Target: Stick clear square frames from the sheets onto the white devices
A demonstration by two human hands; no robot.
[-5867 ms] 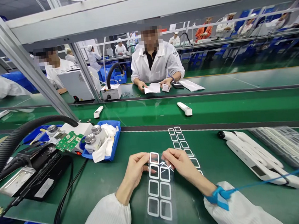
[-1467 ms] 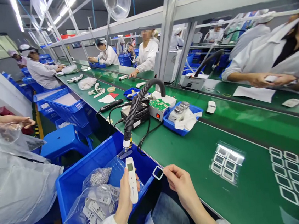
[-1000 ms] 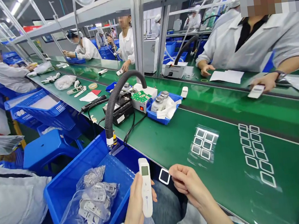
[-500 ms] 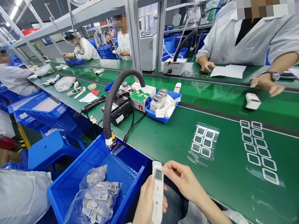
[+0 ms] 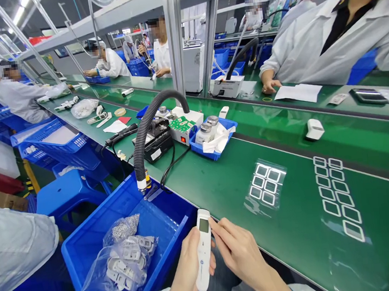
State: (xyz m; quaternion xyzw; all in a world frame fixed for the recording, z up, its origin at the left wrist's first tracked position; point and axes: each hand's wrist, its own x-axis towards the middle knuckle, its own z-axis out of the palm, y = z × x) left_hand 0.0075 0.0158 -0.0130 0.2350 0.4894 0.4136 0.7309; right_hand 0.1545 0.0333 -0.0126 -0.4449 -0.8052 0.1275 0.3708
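Note:
My left hand (image 5: 187,271) is wrapped round a white handheld thermometer (image 5: 202,249), held upright over my lap with its small screen facing me. My right hand (image 5: 238,252) is right beside it, its fingertips pressed against the thermometer's top by the screen; the small square lens frame it carried is hidden under them. On the green table, a clear sheet with several white-edged square frames (image 5: 265,185) lies to the right. A longer strip of the same frames (image 5: 337,197) lies further right.
A blue bin (image 5: 96,239) with bags of white parts (image 5: 123,264) stands at my left. A black fume hose (image 5: 147,132), a soldering station (image 5: 157,142) and a blue tray of jars (image 5: 212,136) sit on the table behind. White-coated co-workers sit along both sides.
My right hand brought the square frame up to the thermometer's screen and now presses there. The person opposite set a white part on the belt and drew the hand back.

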